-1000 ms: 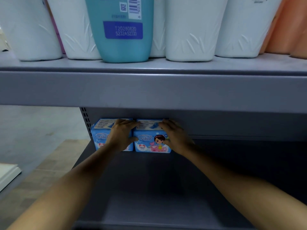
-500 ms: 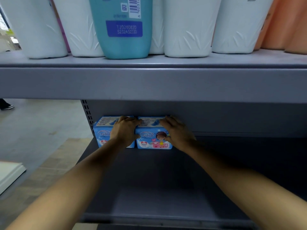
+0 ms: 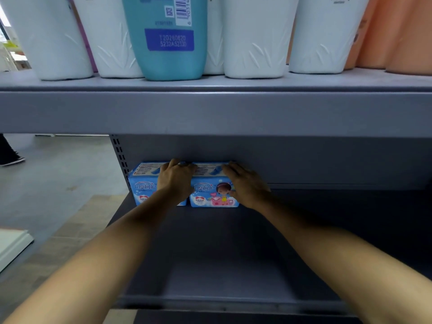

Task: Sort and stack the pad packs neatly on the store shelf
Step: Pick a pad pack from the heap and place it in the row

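Two blue pad packs stand side by side against the back wall of the lower shelf (image 3: 233, 265), at its left end. The left pad pack (image 3: 143, 183) is partly covered by my left hand (image 3: 176, 181), which lies over the seam between the packs, fingers curled over the top edge and thumb on the right pack. The right pad pack (image 3: 210, 195) shows a cartoon girl on its front. My right hand (image 3: 245, 183) wraps its right end, with the fingers laid over the top.
The upper shelf (image 3: 210, 111) overhangs close above, carrying white bottles (image 3: 254, 36), a teal bottle (image 3: 168, 36) and orange ones (image 3: 397, 31). A perforated upright (image 3: 119, 153) borders the packs on the left. A person's shoe (image 3: 11, 157) is on the floor at far left.
Both hands stay on the packs in the same hold, and the packs have not visibly shifted. My view has drifted, bringing a person's shoe into sight at left.
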`<state>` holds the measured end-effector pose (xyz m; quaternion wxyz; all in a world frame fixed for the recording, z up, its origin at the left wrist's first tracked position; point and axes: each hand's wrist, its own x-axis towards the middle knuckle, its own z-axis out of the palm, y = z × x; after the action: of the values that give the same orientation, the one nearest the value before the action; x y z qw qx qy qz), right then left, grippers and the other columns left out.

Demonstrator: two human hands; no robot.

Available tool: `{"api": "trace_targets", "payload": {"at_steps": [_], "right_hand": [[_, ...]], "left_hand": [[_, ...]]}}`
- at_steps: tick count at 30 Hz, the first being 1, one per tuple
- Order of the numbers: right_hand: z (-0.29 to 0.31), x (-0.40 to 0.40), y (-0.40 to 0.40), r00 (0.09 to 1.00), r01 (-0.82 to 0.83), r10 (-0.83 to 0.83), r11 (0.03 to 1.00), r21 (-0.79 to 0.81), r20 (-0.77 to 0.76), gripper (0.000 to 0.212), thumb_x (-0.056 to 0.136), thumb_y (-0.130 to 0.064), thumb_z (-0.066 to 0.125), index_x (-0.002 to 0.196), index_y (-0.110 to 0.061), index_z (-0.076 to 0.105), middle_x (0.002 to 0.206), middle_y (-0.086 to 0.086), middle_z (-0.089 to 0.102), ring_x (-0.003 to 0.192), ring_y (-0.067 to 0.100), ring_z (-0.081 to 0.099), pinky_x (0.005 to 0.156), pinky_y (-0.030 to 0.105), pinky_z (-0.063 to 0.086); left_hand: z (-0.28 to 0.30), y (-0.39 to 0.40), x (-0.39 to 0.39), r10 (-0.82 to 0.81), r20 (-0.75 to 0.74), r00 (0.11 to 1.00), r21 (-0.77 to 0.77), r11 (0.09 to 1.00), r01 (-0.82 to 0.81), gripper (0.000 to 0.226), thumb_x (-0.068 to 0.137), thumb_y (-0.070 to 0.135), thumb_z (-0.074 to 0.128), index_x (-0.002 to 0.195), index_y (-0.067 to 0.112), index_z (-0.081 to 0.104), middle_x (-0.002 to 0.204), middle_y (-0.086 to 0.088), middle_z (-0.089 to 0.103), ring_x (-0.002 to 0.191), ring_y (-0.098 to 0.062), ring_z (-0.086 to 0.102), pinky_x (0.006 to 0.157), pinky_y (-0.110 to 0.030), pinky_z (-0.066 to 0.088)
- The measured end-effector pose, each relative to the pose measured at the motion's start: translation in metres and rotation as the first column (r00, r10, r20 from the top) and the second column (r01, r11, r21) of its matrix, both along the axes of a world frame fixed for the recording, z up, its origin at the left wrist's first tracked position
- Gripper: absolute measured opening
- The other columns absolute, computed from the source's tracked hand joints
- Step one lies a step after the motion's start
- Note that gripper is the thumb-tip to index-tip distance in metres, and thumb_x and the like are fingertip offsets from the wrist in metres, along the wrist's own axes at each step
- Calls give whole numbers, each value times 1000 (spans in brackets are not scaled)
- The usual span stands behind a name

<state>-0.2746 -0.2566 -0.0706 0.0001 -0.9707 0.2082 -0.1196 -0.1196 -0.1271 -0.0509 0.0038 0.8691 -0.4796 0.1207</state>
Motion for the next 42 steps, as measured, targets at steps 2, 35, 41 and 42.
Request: {"api": "trace_targets", "payload": {"at_steps": [2, 35, 41, 42], "right_hand": [[3, -5, 0, 999, 12, -11, 999, 34, -33, 88, 84, -26, 68, 151, -17, 11, 158, 7, 10, 145, 24, 13, 116, 40, 21], [10, -52, 22, 989, 149, -131, 915, 375, -71, 92, 87, -17, 64, 152, -24, -1, 135, 9, 50, 114, 21, 56, 88, 33, 49], [9, -48, 21, 984, 173, -140, 903, 394, -112, 96, 88, -16, 63, 151, -24, -9, 139, 10, 45, 119, 22, 52, 93, 34, 46], [8, -48, 22, 984, 171, -139, 901, 399, -108, 96, 88, -16, 63, 151, -24, -9, 140, 10, 45, 119, 22, 52, 92, 34, 46]], "left_hand": [[2, -1, -6, 0, -14, 1000, 13, 1000, 0, 78, 79, 44, 72, 145, 26, 34, 143, -1, 45, 136, -24, 31, 110, -41, 28], [-9, -7, -68, -137, -225, 965, -84, 989, 121, 80, 87, 17, 63, 152, 12, 17, 149, -5, 28, 136, -31, 20, 104, -34, 39], [-12, -10, -68, -134, -198, 971, -62, 990, 124, 84, 86, 19, 64, 152, 8, 14, 148, -9, 22, 137, -31, 17, 104, -31, 39], [-14, -10, -70, -133, -192, 972, -62, 990, 124, 84, 86, 20, 64, 151, 7, 13, 149, -9, 20, 138, -31, 16, 104, -31, 39]]}}
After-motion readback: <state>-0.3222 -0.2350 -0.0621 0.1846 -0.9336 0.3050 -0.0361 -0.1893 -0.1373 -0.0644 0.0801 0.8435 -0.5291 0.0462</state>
